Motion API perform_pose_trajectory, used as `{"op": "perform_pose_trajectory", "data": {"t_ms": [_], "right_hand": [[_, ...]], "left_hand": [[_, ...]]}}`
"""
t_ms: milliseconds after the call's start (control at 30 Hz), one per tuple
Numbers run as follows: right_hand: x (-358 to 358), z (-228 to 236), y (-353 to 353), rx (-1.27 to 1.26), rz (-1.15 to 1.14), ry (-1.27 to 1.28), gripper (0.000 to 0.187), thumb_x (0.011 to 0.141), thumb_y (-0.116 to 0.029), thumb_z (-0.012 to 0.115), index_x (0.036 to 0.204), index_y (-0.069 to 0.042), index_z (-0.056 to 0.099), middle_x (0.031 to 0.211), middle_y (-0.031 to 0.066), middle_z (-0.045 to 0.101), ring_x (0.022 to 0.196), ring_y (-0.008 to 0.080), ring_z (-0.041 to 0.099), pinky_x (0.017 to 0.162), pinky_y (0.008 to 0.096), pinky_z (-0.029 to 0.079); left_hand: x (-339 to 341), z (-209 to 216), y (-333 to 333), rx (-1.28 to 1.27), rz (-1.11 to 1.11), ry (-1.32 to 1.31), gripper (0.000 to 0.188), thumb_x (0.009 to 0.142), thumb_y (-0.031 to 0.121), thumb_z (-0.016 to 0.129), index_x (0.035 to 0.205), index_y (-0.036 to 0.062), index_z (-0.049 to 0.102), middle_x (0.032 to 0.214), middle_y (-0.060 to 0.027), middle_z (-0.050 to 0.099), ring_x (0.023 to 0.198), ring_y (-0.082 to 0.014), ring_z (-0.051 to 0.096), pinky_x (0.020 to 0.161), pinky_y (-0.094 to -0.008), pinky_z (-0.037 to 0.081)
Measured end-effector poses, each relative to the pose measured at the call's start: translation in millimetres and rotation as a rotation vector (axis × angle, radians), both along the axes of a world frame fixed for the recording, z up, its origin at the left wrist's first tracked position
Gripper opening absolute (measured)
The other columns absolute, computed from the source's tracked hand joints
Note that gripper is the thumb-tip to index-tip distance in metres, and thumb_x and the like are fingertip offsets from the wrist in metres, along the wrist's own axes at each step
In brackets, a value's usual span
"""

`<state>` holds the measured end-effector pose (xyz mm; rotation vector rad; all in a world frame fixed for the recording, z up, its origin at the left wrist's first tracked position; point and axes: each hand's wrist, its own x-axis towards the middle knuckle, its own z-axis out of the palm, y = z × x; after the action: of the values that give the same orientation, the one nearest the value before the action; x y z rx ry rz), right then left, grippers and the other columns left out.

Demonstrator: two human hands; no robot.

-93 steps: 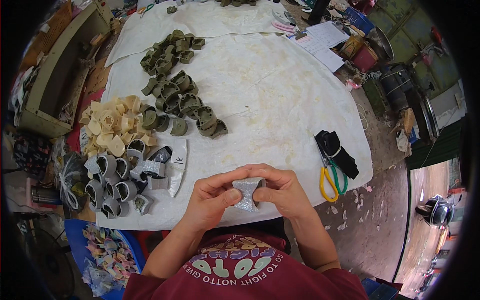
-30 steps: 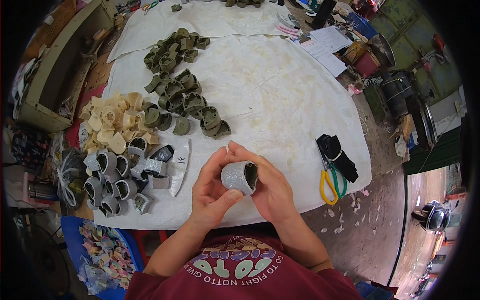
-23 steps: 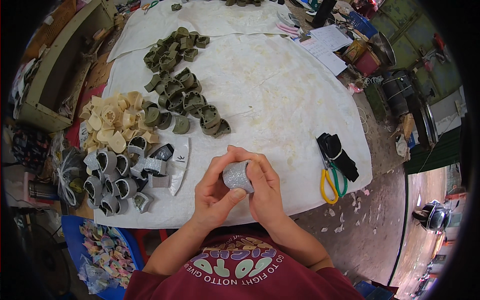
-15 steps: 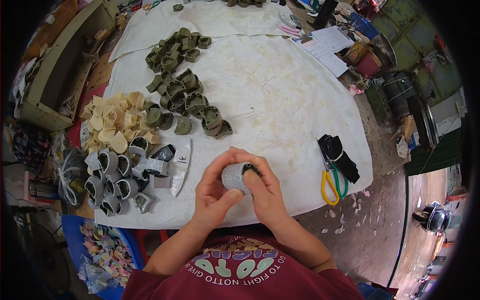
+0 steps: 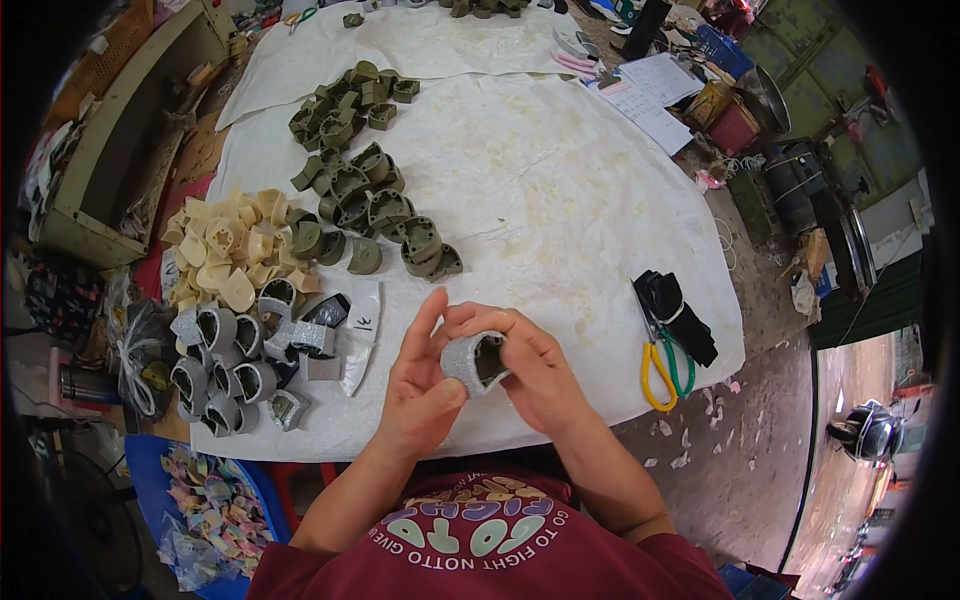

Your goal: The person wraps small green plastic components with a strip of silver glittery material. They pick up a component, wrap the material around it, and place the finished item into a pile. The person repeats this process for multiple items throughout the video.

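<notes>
A hollow shoe heel [image 5: 462, 362] covered in glittery silver, with a dark green inside, is held over the table's near edge. My left hand [image 5: 412, 395] presses its thumb against the heel's lower left side, with a finger raised behind. My right hand [image 5: 542, 372] grips the right side, its thumb by the rim of the opening. To the left lies a pile of similar silver heels [image 5: 228, 350]. Behind it are a heap of beige heels [image 5: 225, 245] and a trail of bare olive-green heels [image 5: 350, 195] running to the far side.
A white cloth [image 5: 560, 210] covers the table. Scissors [image 5: 655, 375] with yellow and green handles lie at the right beside a black bundle [image 5: 677, 315]. A blue tub [image 5: 150, 480] of colourful scraps stands at the lower left. Papers [image 5: 650, 100] lie at the far right.
My left fingers have straightened and spread off the heel. My right thumb has come out from inside it, and the heel is turned so more of its opening shows.
</notes>
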<state>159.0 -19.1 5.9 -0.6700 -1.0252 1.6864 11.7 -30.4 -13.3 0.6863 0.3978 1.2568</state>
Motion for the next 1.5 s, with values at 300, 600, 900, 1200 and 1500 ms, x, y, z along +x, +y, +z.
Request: {"op": "perform_pose_trajectory", "data": {"t_ms": [300, 600, 900, 1200, 1500], "right_hand": [[12, 2, 2, -0.138, 0.182, 0.082, 0.043, 0.094, -0.024, 0.056, 0.126, 0.004, 0.053, 0.126, 0.0138, 0.056, 0.119, 0.0208, 0.052, 0.098, 0.0361, 0.044], [14, -1, 4, -0.256, 0.263, 0.003, 0.033, 0.09, -0.02, 0.06, 0.113, 0.004, 0.062, 0.116, 0.0161, 0.063, 0.113, 0.0217, 0.057, 0.097, 0.0357, 0.044], [15, -2, 0, -0.17, 0.2, -0.056, 0.029, 0.088, -0.019, 0.064, 0.109, 0.002, 0.063, 0.115, 0.016, 0.062, 0.108, 0.0224, 0.058, 0.096, 0.0349, 0.043], [-8, 2, -7, 0.755, -0.356, -0.97, 0.038, 0.079, -0.012, 0.073, 0.114, -0.003, 0.062, 0.117, 0.0112, 0.06, 0.099, 0.0217, 0.061, 0.08, 0.0292, 0.05], [-34, 6, -17, 0.093, -0.484, -0.18, 0.023, 0.092, -0.011, 0.061, 0.112, 0.0, 0.064, 0.12, 0.0112, 0.059, 0.103, 0.01, 0.055, 0.086, 0.0265, 0.046]], "left_hand": [[-11, 4, 4, -0.109, -0.175, -0.153, 0.093, 0.084, 0.022, 0.069, 0.151, 0.0219, 0.004, 0.129, -0.0149, 0.051, 0.115, -0.0296, 0.056, 0.09, -0.0467, 0.052], [-13, -9, 0, -0.188, -0.291, -0.255, 0.093, 0.085, 0.019, 0.068, 0.151, 0.021, 0.003, 0.135, -0.0165, 0.044, 0.116, -0.032, 0.054, 0.089, -0.0478, 0.052], [-16, 2, -5, -0.224, -0.358, -0.237, 0.096, 0.084, 0.022, 0.07, 0.152, 0.0186, 0.003, 0.133, -0.015, 0.047, 0.112, -0.0287, 0.056, 0.085, -0.0437, 0.053], [-13, -5, -2, -0.106, 0.185, 0.544, 0.048, 0.082, 0.013, 0.072, 0.125, 0.0051, 0.054, 0.1, -0.0042, 0.057, 0.084, -0.0107, 0.059, 0.073, -0.027, 0.05], [-3, 4, -17, 0.315, 0.302, 0.484, 0.081, 0.079, 0.022, 0.075, 0.144, 0.0024, 0.031, 0.135, -0.0161, 0.044, 0.126, -0.0285, 0.045, 0.106, -0.0386, 0.035]]}}
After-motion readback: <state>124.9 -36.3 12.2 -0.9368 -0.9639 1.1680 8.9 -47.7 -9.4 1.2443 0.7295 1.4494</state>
